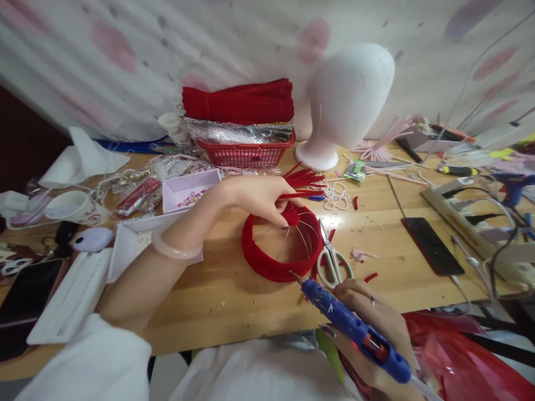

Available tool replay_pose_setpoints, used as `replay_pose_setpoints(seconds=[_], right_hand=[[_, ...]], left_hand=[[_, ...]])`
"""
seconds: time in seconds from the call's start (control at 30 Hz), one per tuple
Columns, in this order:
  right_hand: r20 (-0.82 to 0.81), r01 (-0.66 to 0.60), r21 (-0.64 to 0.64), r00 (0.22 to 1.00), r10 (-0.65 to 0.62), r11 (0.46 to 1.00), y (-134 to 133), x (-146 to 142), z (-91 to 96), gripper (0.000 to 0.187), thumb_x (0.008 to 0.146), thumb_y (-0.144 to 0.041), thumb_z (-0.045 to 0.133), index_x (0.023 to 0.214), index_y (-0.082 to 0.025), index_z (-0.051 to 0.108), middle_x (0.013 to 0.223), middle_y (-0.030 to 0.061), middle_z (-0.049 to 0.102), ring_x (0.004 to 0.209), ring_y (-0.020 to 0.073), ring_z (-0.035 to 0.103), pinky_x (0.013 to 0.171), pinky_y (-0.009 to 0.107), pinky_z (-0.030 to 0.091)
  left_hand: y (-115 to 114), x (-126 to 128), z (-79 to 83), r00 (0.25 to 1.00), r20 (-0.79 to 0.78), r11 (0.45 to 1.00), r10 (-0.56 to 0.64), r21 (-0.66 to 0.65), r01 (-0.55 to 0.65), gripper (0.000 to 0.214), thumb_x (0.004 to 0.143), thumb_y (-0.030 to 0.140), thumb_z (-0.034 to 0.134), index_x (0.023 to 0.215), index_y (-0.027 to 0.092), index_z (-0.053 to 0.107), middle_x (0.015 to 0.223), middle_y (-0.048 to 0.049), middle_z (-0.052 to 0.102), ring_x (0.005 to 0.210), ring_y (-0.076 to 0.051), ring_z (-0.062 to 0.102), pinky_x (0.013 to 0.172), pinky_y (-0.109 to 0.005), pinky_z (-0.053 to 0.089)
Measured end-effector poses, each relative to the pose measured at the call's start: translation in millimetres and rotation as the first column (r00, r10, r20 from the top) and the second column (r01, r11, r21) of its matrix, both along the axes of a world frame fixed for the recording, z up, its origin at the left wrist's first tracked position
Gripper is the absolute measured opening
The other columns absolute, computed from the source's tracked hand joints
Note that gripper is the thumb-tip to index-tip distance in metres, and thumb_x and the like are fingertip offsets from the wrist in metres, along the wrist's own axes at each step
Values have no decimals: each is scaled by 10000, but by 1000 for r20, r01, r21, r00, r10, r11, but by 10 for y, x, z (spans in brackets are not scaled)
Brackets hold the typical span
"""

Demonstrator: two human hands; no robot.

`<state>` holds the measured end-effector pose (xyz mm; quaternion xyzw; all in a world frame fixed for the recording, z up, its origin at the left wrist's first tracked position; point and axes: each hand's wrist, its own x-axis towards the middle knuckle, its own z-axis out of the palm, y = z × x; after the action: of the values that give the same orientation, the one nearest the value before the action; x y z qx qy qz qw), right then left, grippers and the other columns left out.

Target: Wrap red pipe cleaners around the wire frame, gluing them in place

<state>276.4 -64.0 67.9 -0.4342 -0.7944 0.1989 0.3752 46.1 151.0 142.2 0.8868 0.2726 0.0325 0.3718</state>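
Cut off at the bottom right edge: the rear of the blue glue gun [355, 328] and the heel of the right hand [376, 334], so the grip on the handle shows only in part. Fingers wrapped around the gun's body, closed on it, nozzle pointing up and left toward the red velvet ring [280, 250] without touching it. Blurred and stretched toward the frame's corners — small clutter at the far right hard to name. Thin wires crossing the inside of the ring, faint against the wood.

Left hand [254, 197] reaching in from the left, a pale bangle [175, 249] on the wrist. Fingertips [284, 217] pinched on a small red piece at the ring's far rim, possibly the base of the bundle of red strips [305, 181] fanning up and right — join hidden under the fingers. Ring flat on the wooden table [234, 301], just below the left fingers, up and left of the gun's tip.

Scissors [332, 259] touching the ring's right side. Behind, a red basket [246, 153] with red fabric stacked on top, and a white foam head [346, 100]. A dark phone [432, 245] well to the right.
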Motion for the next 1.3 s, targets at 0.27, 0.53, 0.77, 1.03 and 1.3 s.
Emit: replay_pose_setpoints(seconds=[0.27,0.53,0.77,1.03,1.3], right_hand=[[8,-22,-1,1000,22,1000,154,-88,-20,125,871,-261,676,894,-203,567,779,25,600,729,179,569,638,310,475],[43,-48,-30,998,49,998,152,-70,-20,138,880,-253,662,841,-206,538,704,2,510,678,171,484,599,319,386],[53,5,-33,999,-3,999,139,-117,7,128,874,-219,654,820,-206,539,693,1,505,664,175,474,589,326,354],[113,-23,-58,993,30,998,151,-88,10,92,834,-193,645,835,-201,553,680,-7,490,662,167,452,588,316,340],[181,-24,-70,983,36,997,166,-72,19,101,851,-185,628,844,-217,533,674,-5,488,634,165,444,552,311,335]], left_hand=[[-1127,-722,-26,603,349,697,717,-331,-637,285,865,403,683,648,217,680,535,25,534,474,-98,428,465,-207,303],[-1717,-401,-966,273,52,196,961,-823,-533,430,909,611,617,735,221,568,522,74,428,417,-71,300,385,-180,202],[-1650,-148,-1030,40,293,213,955,-587,-781,189,864,347,701,996,221,650,605,88,504,512,-77,426,514,-184,358],[-1586,-91,-1151,-36,229,148,973,-731,-666,223,838,354,749,970,214,636,597,89,501,486,-63,383,451,-167,290],[-1727,-348,-910,59,-24,-36,998,-980,198,378,748,502,881,876,214,672,620,88,527,397,-5,140,327,-121,149]])
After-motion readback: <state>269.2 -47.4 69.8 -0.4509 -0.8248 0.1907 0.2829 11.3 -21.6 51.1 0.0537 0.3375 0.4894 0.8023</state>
